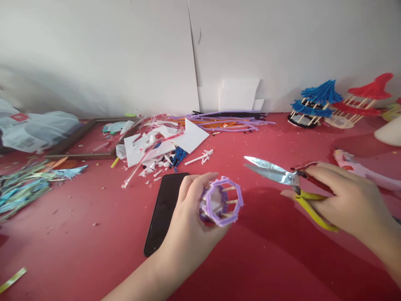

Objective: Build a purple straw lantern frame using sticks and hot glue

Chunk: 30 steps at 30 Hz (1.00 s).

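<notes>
My left hand (191, 213) is wrapped round a small purple craft frame (223, 222), built of a pipe-cleaner ring on short wooden sticks over a round base. Its open ring faces me, tilted to the right. In my right hand (354, 200) is a pair of scissors (272, 171) with yellow handles, the blades slightly apart and pointing left. The blade tips are apart from the frame, above and to its right. A black phone (163, 213) lies on the red table (103, 263), partly hidden behind my left hand.
Paper scraps (163, 146) and purple, orange and black pipe cleaners (232, 122) lie by the wall. A blue-roofed model (316, 102) and a red-roofed model (363, 100) stand at the back right, near a pink glue gun (363, 167). Coloured strips (28, 188) lie left, before a wooden frame (84, 156).
</notes>
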Each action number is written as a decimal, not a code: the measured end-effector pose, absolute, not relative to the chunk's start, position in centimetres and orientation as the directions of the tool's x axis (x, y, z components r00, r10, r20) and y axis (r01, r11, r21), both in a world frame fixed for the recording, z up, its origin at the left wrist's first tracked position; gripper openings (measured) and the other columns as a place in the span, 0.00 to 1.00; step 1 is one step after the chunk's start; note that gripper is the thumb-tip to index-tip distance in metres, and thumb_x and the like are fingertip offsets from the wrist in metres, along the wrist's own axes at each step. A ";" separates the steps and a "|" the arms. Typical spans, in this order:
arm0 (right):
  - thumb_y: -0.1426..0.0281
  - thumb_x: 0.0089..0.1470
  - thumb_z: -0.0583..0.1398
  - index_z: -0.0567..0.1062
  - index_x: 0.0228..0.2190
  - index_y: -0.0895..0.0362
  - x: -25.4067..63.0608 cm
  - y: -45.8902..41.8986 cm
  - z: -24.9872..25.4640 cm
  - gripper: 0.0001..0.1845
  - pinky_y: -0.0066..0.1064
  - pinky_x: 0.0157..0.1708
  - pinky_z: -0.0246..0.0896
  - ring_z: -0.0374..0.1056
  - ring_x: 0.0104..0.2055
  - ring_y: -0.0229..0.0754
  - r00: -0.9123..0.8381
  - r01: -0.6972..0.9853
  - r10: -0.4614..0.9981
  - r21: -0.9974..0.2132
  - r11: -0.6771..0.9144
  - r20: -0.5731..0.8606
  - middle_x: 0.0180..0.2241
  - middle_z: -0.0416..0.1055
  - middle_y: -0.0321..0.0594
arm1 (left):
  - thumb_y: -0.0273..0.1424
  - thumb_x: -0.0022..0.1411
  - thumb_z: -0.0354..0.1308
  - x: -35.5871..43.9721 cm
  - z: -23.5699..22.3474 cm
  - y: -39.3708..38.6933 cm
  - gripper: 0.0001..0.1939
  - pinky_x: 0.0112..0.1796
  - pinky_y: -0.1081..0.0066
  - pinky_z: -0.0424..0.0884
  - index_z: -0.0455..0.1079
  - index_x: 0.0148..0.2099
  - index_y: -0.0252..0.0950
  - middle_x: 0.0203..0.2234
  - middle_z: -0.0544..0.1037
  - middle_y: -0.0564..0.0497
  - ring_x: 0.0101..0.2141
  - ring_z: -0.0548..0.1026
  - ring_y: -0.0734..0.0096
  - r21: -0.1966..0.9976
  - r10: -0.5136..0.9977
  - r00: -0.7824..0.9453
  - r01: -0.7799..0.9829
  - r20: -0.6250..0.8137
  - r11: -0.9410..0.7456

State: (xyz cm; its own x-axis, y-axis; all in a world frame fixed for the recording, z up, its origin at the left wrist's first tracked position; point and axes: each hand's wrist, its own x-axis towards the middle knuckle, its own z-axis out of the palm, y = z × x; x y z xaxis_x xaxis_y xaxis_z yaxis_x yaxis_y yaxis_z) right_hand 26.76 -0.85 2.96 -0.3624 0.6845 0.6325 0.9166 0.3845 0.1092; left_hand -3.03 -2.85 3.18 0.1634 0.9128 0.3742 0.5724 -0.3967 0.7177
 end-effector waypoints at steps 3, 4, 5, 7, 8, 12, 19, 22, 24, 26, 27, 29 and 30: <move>0.52 0.55 0.62 0.73 0.34 0.54 27.4 -0.3 2.1 0.17 0.31 0.19 0.56 0.74 0.25 0.44 -0.331 0.940 0.788 0.111 0.322 0.520 0.29 0.78 0.40 | 0.23 0.53 0.68 -3.0 3.3 -2.9 0.28 0.41 0.66 0.78 0.66 0.54 0.46 0.43 0.69 0.49 0.44 0.73 0.65 0.728 0.898 0.222 0.526 0.381 -0.439; 0.53 0.54 0.63 0.73 0.33 0.53 27.7 -0.2 1.7 0.16 0.31 0.18 0.56 0.74 0.23 0.45 -0.322 0.946 0.828 0.118 0.303 0.459 0.29 0.78 0.40 | 0.22 0.53 0.68 -2.9 3.3 -3.0 0.27 0.41 0.66 0.78 0.67 0.53 0.46 0.42 0.69 0.49 0.44 0.73 0.64 0.733 0.895 0.238 0.513 0.378 -0.447; 0.54 0.54 0.63 0.73 0.32 0.53 27.9 0.0 1.3 0.15 0.31 0.17 0.56 0.74 0.23 0.45 -0.313 0.950 0.857 0.112 0.293 0.409 0.28 0.78 0.40 | 0.21 0.53 0.68 -2.9 3.3 -3.0 0.27 0.41 0.66 0.78 0.67 0.52 0.46 0.43 0.69 0.48 0.45 0.72 0.64 0.740 0.894 0.252 0.502 0.371 -0.449; 0.56 0.55 0.63 0.74 0.33 0.53 28.3 0.2 0.5 0.13 0.32 0.18 0.60 0.75 0.25 0.47 -0.301 0.951 0.885 0.047 0.304 0.355 0.29 0.78 0.42 | 0.21 0.53 0.67 -2.9 3.3 -3.0 0.27 0.45 0.65 0.77 0.66 0.52 0.45 0.45 0.69 0.47 0.50 0.71 0.62 0.745 0.887 0.281 0.483 0.366 -0.460; 0.57 0.55 0.62 0.75 0.35 0.53 28.5 0.3 0.2 0.12 0.32 0.20 0.63 0.76 0.27 0.48 -0.307 0.946 0.888 0.006 0.325 0.343 0.31 0.79 0.43 | 0.21 0.53 0.67 -2.9 3.3 -3.1 0.27 0.47 0.65 0.76 0.66 0.52 0.45 0.47 0.69 0.47 0.53 0.69 0.61 0.743 0.880 0.298 0.475 0.369 -0.472; 0.66 0.56 0.57 0.74 0.43 0.55 27.9 -0.1 0.8 0.13 0.38 0.31 0.71 0.77 0.37 0.51 -0.325 0.926 0.881 -0.074 0.370 0.344 0.42 0.77 0.46 | 0.24 0.55 0.67 -2.7 3.4 -3.1 0.24 0.50 0.65 0.74 0.64 0.51 0.44 0.47 0.72 0.49 0.52 0.71 0.63 0.747 0.858 0.356 0.434 0.372 -0.504; 0.76 0.57 0.61 0.73 0.36 0.53 22.6 -3.5 4.8 0.06 0.32 0.37 0.70 0.74 0.34 0.40 -0.313 0.676 0.720 -0.387 0.627 0.620 0.32 0.76 0.37 | 0.25 0.59 0.63 -2.6 3.7 -3.8 0.20 0.47 0.66 0.73 0.64 0.52 0.40 0.44 0.75 0.48 0.45 0.73 0.65 0.637 0.783 0.514 0.482 0.351 -0.602; 0.74 0.58 0.62 0.74 0.39 0.52 21.3 -4.3 5.1 0.08 0.31 0.39 0.72 0.75 0.37 0.40 -0.340 0.549 0.759 -0.538 0.639 0.555 0.34 0.78 0.37 | 0.22 0.58 0.62 -2.5 3.6 -3.9 0.24 0.48 0.64 0.72 0.62 0.55 0.39 0.46 0.75 0.46 0.47 0.72 0.63 0.599 0.725 0.586 0.451 0.360 -0.662; 0.72 0.57 0.64 0.75 0.40 0.52 21.0 -4.3 5.0 0.08 0.30 0.39 0.73 0.75 0.38 0.40 -0.366 0.466 0.782 -0.628 0.624 0.505 0.36 0.78 0.37 | 0.21 0.58 0.62 -2.5 3.5 -3.9 0.25 0.48 0.63 0.72 0.62 0.55 0.39 0.47 0.75 0.45 0.46 0.72 0.62 0.593 0.701 0.623 0.432 0.348 -0.679; 0.71 0.55 0.66 0.76 0.39 0.52 20.8 -4.1 5.0 0.09 0.29 0.38 0.73 0.75 0.38 0.40 -0.394 0.405 0.784 -0.675 0.617 0.480 0.36 0.78 0.37 | 0.21 0.58 0.62 -2.5 3.5 -3.9 0.25 0.47 0.63 0.72 0.63 0.56 0.39 0.47 0.75 0.45 0.46 0.72 0.61 0.591 0.690 0.640 0.426 0.339 -0.685; 0.71 0.54 0.67 0.76 0.38 0.53 20.6 -4.0 4.9 0.09 0.29 0.38 0.73 0.75 0.38 0.39 -0.398 0.382 0.780 -0.686 0.619 0.482 0.36 0.78 0.37 | 0.20 0.58 0.61 -2.5 3.5 -3.9 0.24 0.47 0.63 0.72 0.63 0.55 0.39 0.47 0.75 0.45 0.45 0.72 0.61 0.590 0.687 0.644 0.425 0.336 -0.687; 0.71 0.53 0.68 0.76 0.37 0.53 20.4 -4.0 4.8 0.09 0.30 0.36 0.73 0.74 0.36 0.39 -0.391 0.348 0.777 -0.702 0.621 0.493 0.34 0.77 0.36 | 0.18 0.58 0.59 -2.5 3.5 -4.0 0.24 0.47 0.62 0.72 0.63 0.55 0.38 0.46 0.75 0.44 0.45 0.72 0.61 0.578 0.675 0.651 0.418 0.348 -0.700; 0.72 0.53 0.68 0.75 0.37 0.53 20.2 -4.0 4.8 0.09 0.30 0.36 0.72 0.74 0.35 0.39 -0.385 0.334 0.776 -0.709 0.621 0.499 0.33 0.77 0.36 | 0.18 0.59 0.58 -2.5 3.5 -4.0 0.23 0.47 0.62 0.72 0.63 0.55 0.38 0.46 0.75 0.44 0.45 0.72 0.60 0.570 0.668 0.654 0.415 0.355 -0.709</move>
